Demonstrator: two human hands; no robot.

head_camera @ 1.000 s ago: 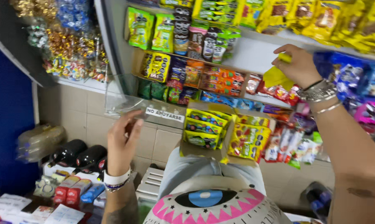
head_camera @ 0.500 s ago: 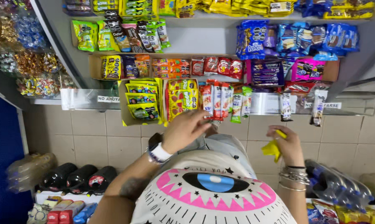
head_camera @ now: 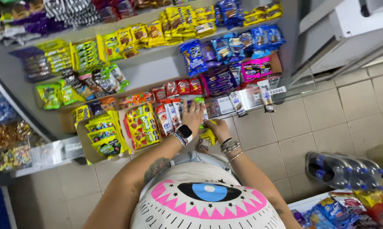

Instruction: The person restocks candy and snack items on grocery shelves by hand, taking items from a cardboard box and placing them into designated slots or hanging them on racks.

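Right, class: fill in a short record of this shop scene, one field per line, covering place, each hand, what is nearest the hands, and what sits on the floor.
Place: snack display with a grey shelf over a tiled wall
Left hand: flat on the hanging red and white packets, a watch on the wrist
Right hand: closed on a yellow cloth, bangles on the wrist
Nearest: box of yellow sweet bags
Floor: wrapped pack of dark bottles

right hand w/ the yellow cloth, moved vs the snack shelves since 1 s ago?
Yes. The right hand with the yellow cloth has dropped from the upper shelf to the hanging snack packets, beside the left hand.
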